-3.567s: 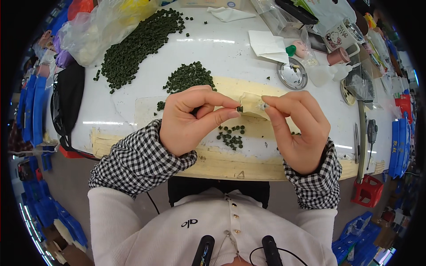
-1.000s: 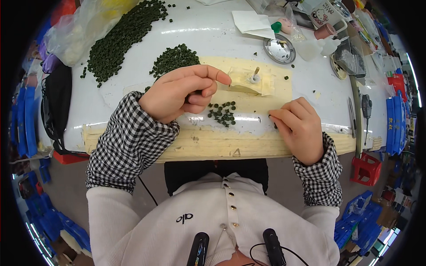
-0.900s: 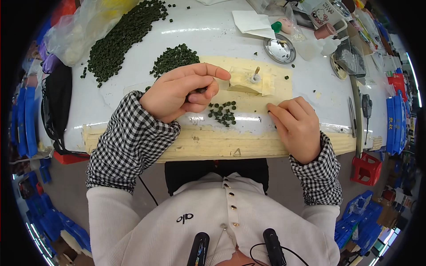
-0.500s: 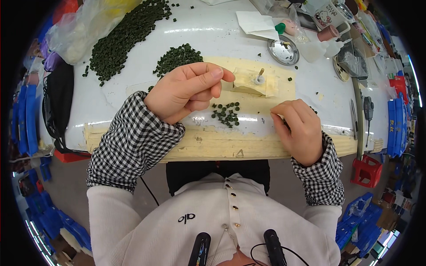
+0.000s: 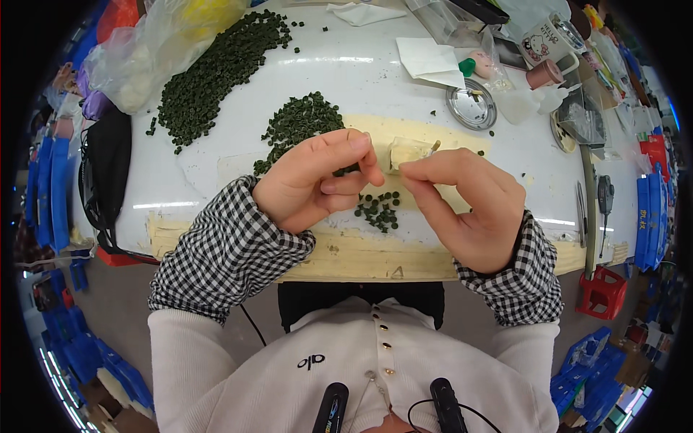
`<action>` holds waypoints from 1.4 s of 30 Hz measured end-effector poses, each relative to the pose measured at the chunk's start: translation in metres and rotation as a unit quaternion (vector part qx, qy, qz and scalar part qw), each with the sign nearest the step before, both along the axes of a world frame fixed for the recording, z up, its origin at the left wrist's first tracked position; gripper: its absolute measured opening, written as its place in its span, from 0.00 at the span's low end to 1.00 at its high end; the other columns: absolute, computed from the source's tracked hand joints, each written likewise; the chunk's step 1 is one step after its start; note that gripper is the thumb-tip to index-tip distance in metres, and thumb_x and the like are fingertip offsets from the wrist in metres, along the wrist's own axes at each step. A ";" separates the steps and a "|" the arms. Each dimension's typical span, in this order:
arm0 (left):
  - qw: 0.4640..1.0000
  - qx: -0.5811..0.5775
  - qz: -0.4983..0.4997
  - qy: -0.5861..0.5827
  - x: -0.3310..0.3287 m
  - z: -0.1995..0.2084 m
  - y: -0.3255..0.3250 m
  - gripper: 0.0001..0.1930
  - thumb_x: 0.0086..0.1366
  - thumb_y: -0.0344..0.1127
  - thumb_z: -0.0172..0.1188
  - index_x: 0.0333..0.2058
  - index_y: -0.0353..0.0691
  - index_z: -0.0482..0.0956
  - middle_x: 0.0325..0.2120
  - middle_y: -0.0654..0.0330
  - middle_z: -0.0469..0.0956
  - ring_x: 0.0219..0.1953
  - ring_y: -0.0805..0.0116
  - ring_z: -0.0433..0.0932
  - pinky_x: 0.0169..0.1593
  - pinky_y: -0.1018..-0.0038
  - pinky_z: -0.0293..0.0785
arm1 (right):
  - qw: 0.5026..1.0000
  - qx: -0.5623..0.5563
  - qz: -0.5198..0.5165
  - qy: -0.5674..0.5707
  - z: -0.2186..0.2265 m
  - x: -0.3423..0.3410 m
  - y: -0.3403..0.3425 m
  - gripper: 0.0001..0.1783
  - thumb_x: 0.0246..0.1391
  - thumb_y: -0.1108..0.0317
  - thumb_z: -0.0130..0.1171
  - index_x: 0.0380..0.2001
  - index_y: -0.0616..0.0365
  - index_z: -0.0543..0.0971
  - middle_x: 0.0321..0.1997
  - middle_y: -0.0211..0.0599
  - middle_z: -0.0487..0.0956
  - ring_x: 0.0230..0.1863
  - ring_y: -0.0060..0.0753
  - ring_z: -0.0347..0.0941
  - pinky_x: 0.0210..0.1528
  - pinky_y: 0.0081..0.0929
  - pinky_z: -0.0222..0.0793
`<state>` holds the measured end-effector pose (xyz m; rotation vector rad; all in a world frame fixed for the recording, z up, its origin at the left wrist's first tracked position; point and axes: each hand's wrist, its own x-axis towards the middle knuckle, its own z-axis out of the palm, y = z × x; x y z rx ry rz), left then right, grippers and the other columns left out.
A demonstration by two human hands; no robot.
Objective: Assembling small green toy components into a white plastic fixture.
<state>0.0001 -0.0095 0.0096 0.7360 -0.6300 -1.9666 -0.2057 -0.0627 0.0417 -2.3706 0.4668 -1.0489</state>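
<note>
Green beads [image 5: 377, 208] mostly lie loose on the counter [image 5: 346, 65]; left hand [image 5: 310, 184] pinches one, right hand [image 5: 465, 206] pinches something unclear.

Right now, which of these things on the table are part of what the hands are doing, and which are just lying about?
In use:
left hand
right hand
small pale block
small cluster of green beads
middle bead pile

Lying about:
big bead pile
round metal lid
white paper
mug
black bag

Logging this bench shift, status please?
Left hand and right hand pinch together above small pile of green pellets. Pale block just behind fingertips. Nothing between.
</note>
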 end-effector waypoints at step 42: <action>0.997 -0.062 0.031 -0.025 0.000 -0.006 0.004 0.09 0.64 0.28 0.55 0.43 0.38 0.77 0.33 0.58 0.80 0.19 0.87 0.63 0.19 0.88 0.53 | 0.869 0.485 0.054 -0.082 -0.016 -0.002 0.005 0.07 0.59 0.75 0.52 0.39 0.68 0.73 0.37 0.38 0.79 0.39 0.23 0.76 0.44 0.20 0.73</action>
